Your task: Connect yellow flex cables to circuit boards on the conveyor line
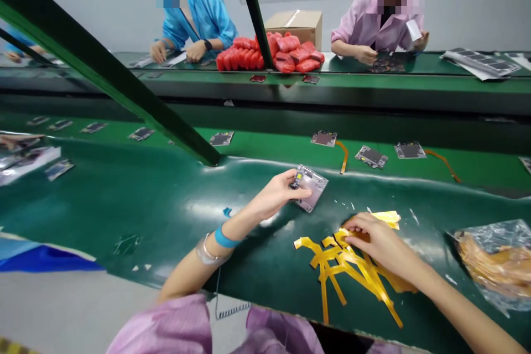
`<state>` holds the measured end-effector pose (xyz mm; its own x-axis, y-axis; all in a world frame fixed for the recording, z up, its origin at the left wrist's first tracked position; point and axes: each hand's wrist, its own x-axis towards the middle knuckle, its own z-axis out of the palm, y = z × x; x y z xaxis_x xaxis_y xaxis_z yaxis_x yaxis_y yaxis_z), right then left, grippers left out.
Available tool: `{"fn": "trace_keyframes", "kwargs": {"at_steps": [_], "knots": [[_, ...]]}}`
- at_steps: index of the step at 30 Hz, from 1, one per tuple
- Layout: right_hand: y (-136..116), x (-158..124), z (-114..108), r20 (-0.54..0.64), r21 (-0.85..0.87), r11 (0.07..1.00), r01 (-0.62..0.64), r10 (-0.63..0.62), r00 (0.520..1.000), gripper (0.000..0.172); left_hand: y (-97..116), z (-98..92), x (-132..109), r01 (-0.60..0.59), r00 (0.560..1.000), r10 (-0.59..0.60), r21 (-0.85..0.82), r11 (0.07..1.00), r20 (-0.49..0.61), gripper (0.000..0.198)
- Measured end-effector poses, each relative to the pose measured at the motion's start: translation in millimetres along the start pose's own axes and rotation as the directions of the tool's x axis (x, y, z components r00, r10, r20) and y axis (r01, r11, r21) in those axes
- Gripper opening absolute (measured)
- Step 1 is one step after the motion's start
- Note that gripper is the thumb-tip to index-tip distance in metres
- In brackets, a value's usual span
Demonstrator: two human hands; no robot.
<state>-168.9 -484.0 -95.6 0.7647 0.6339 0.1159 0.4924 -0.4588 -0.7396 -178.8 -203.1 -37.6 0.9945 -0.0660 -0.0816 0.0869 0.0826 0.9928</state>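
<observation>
My left hand (284,194) grips a small circuit board (314,185) by its left edge, thumb on top, and holds it tilted above the green mat. The board has a flat grey plate and a yellow square near one corner. My right hand (371,238) is at a loose pile of yellow-orange flex cables (352,271), its fingers pinched together on a cable at the top of the heap. The fingertips partly hide that cable. A blue wrist strap (226,237) and a clear band circle my left wrist.
A plastic bag of flex cables (498,265) lies at right. Boards, some with cables attached, line the green belt (265,149) beyond the mat. A slanted green post (124,77) stands at left. Two co-workers sit across, near red bundles (286,50) and a cardboard box (307,25).
</observation>
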Motion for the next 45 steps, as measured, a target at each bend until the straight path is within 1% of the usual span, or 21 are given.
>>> {"fn": "trace_keyframes", "kwargs": {"at_steps": [3, 5, 6, 10, 12, 14, 15, 16, 18, 19, 20, 24, 26, 28, 30, 32, 34, 36, 38, 42, 45], "knots": [[-1, 6, 12, 0.016, -0.073, 0.997, 0.040, -0.039, 0.999, 0.007, 2, 17.4, 4, -0.038, 0.997, 0.033, 0.066, 0.997, 0.068, 0.040], [1, 11, 15, 0.028, -0.101, 0.993, 0.059, -0.057, 0.998, 0.013, 3, 25.5, 4, -0.036, 0.994, 0.027, 0.083, 0.996, 0.108, 0.045], [1, 13, 14, 0.032, -0.109, 0.992, 0.065, -0.062, 0.998, 0.015, 4, 28.8, 3, -0.028, 0.993, 0.017, 0.090, 0.996, 0.119, 0.046], [2, 11, 5, 0.011, -0.121, 0.991, 0.061, -0.060, 0.998, 0.020, 7, 41.6, -3, 0.021, 0.984, -0.043, 0.126, 0.992, 0.172, 0.035], [1, 5, -3, -0.016, -0.095, 0.994, 0.055, -0.056, 0.998, 0.021, 8, 48.6, -5, 0.007, 0.979, -0.043, 0.176, 0.984, 0.199, 0.032], [-1, -5, -9, -0.085, 0.011, 1.000, 0.019, -0.018, 0.996, 0.019, 7, 55.7, -7, -0.026, 0.973, -0.029, 0.236, 0.971, 0.228, 0.032], [-2, -10, -10, -0.157, 0.100, 0.995, -0.007, 0.023, 0.987, 0.018, 6, 59.1, -9, -0.037, 0.969, -0.028, 0.259, 0.965, 0.244, 0.032], [-4, -16, -11, -0.244, 0.203, 0.979, -0.024, 0.074, 0.967, 0.016, 5, 62.4, -11, -0.041, 0.967, -0.033, 0.278, 0.960, 0.254, 0.031], [-8, -27, -9, -0.407, 0.361, 0.933, -0.006, 0.164, 0.899, 0.013, 3, 68.5, -16, -0.032, 0.966, -0.053, 0.318, 0.948, 0.253, 0.029], [-11, -32, -7, -0.456, 0.387, 0.922, 0.013, 0.179, 0.872, 0.011, 1, 71.1, -19, -0.022, 0.966, -0.068, 0.343, 0.939, 0.249, 0.028], [-14, -35, -4, -0.473, 0.381, 0.924, 0.025, 0.171, 0.864, 0.011, 0, 73.4, -22, -0.010, 0.965, -0.088, 0.367, 0.930, 0.248, 0.027], [-25, -39, 5, -0.341, 0.268, 0.963, -0.026, 0.120, 0.932, 0.012, -4, 79.9, -33, 0.031, 0.948, -0.157, 0.409, 0.912, 0.277, 0.025], [-28, -36, 6, -0.303, 0.273, 0.961, -0.051, 0.137, 0.943, 0.012, -5, 81.6, -36, 0.024, 0.947, -0.156, 0.423, 0.906, 0.280, 0.022], [-30, -33, 7, -0.300, 0.325, 0.942, -0.080, 0.183, 0.936, 0.015, -6, 82.9, -37, -0.007, 0.948, -0.135, 0.445, 0.896, 0.287, 0.021], [-31, -31, 7, -0.282, 0.427, 0.896, -0.120, 0.258, 0.924, 0.019, -7, 84.1, -38, -0.035, 0.948, -0.115, 0.456, 0.889, 0.297, 0.020], [-32, -28, 8, -0.280, 0.510, 0.846, -0.157, 0.336, 0.899, 0.024, -9, 85.4, -38, -0.047, 0.951, -0.101, 0.458, 0.888, 0.292, 0.019], [-33, -26, 8, -0.303, 0.535, 0.825, -0.181, 0.388, 0.871, 0.028, -10, 86.6, -39, -0.047, 0.957, -0.093, 0.460, 0.886, 0.277, 0.018], [-33, -25, 8, -0.333, 0.516, 0.834, -0.197, 0.407, 0.851, 0.029, -12, 87.2, -39, -0.053, 0.961, -0.083, 0.469, 0.881, 0.264, 0.019], [-33, -26, 7, -0.330, 0.478, 0.851, -0.220, 0.406, 0.852, 0.026, -13, 87.1, -39, -0.078, 0.964, -0.063, 0.504, 0.860, 0.258, 0.020], [-34, -26, 8, -0.368, 0.383, 0.895, -0.231, 0.377, 0.850, 0.022, -14, 85.9, -39, -0.157, 0.965, -0.016, 0.620, 0.769, 0.263, 0.018], [-34, -27, 10, -0.417, 0.364, 0.902, -0.231, 0.380, 0.825, 0.021, -14, 85.9, -41, -0.181, 0.967, 0.007, 0.668, 0.722, 0.255, 0.018]]}}
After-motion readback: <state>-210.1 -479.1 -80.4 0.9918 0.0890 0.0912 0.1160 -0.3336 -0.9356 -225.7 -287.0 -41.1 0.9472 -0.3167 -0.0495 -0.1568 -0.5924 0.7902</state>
